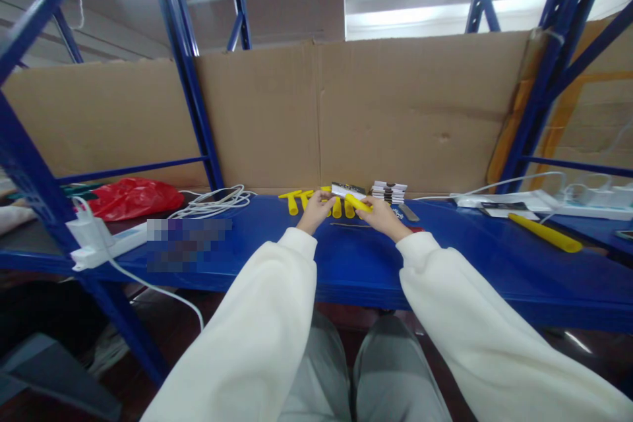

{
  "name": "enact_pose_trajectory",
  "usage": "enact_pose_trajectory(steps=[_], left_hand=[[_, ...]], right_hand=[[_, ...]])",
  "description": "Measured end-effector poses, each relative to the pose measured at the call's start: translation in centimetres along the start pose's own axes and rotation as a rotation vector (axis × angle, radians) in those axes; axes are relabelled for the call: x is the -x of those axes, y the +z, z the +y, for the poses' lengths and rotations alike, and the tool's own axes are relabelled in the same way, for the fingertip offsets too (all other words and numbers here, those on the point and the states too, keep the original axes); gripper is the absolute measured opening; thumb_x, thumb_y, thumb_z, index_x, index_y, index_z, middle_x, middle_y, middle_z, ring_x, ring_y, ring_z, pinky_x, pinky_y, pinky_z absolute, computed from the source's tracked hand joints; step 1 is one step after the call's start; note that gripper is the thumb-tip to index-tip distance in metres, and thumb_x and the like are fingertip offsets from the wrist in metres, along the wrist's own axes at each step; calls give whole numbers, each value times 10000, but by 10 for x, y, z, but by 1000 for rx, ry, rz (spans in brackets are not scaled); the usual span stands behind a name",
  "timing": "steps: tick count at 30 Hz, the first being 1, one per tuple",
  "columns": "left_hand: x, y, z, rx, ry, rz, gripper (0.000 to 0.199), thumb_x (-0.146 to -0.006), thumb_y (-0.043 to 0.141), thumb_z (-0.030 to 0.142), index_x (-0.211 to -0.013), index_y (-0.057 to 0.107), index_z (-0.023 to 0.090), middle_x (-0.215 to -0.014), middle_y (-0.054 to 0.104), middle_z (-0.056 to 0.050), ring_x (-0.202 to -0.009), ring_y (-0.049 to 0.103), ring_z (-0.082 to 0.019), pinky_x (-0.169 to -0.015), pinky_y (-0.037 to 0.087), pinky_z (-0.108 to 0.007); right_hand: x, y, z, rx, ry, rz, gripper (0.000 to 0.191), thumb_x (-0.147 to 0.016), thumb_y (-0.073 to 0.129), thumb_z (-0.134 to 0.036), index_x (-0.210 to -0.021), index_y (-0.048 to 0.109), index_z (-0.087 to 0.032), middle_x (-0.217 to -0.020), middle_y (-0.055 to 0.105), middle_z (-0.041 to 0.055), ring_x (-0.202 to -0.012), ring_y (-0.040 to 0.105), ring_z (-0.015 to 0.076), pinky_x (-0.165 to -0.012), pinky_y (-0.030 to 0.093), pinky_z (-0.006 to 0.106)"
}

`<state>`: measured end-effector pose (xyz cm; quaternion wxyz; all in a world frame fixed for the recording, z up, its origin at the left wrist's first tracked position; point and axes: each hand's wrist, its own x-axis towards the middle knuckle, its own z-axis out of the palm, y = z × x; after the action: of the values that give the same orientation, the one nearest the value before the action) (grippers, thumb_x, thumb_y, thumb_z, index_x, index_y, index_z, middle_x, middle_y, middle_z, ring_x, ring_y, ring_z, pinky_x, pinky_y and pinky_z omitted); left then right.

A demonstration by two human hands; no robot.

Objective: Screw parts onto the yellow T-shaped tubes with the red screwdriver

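Note:
My right hand is closed around a yellow scraper-like tool, its handle slanting up to the left. Closed at the left end of a small black-and-white packet is my left hand, fingertips pinched on it as far as I can see. Packet and yellow tool meet or overlap between the hands. Behind the hands, several yellow T-shaped tools lie in a row on the blue shelf. A stack of small white-and-black packets sits just beyond my right hand, near a flat grey piece.
At the left are a red plastic bag, coiled white cable and a power strip. To the right lie a long yellow tool and another power strip. Cardboard walls the back; blue posts stand at the sides.

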<state>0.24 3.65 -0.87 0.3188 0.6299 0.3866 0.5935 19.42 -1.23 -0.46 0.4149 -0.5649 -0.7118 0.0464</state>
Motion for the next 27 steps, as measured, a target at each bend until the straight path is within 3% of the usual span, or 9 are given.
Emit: enact_pose_trajectory(steps=[3,5,11,16,19,23,27], left_hand=[[-1,-1,-1,0,-54,86,220,-780,736,190,-965,618,178,-934,700,-38,-797,670,-132,-769,556,-276],[-1,-1,-1,-17,-72,70,256,-770,752,217,-1000,651,172,-924,701,-38,-743,656,-124,-722,557,-266],[4,-3,5,-62,-78,-81,205,-727,784,231,-911,757,147,-1024,727,-95,-895,689,-208,-798,586,-335],[14,-3,18,90,-160,-232,392,-775,772,240,-1161,716,197,-1228,709,-118,-1070,685,-274,-800,589,-365],[19,-2,24,187,-197,-273,521,-774,791,266,-1273,647,239,-1286,695,-116,-1109,686,-265,-789,580,-335],[23,0,27,175,-273,-393,441,-752,822,299,-1166,698,214,-1202,735,-109,-1050,716,-253,-744,559,-284],[24,0,27,196,-330,-483,432,-735,845,323,-1137,720,224,-1148,756,-95,-1025,729,-251,-761,554,-297]], right_hand=[[0,2,3,6,19,18,245,-782,716,-298,-1013,734,-217,-1048,770,81,-994,702,268,-911,509,379],[0,3,5,17,28,29,250,-774,724,-301,-1013,733,-228,-1056,769,81,-1006,703,276,-906,513,385],[3,-3,2,8,23,56,225,-786,707,-272,-1008,736,-271,-1085,765,73,-1042,695,296,-912,514,398],[6,-5,-2,-44,30,67,245,-774,710,-233,-1018,714,-259,-1102,755,80,-1052,690,293,-941,498,412],[8,-4,-6,-68,10,71,355,-764,721,-228,-1115,674,-255,-1128,743,83,-1064,683,283,-953,494,419],[12,-3,-13,-77,3,64,540,-766,708,-216,-1291,582,-225,-1166,718,121,-1048,683,293,-944,497,432],[10,1,-12,-275,-2,70,676,-740,727,-221,-1376,504,-175,-1051,720,100,-1002,683,258,-933,509,401]])
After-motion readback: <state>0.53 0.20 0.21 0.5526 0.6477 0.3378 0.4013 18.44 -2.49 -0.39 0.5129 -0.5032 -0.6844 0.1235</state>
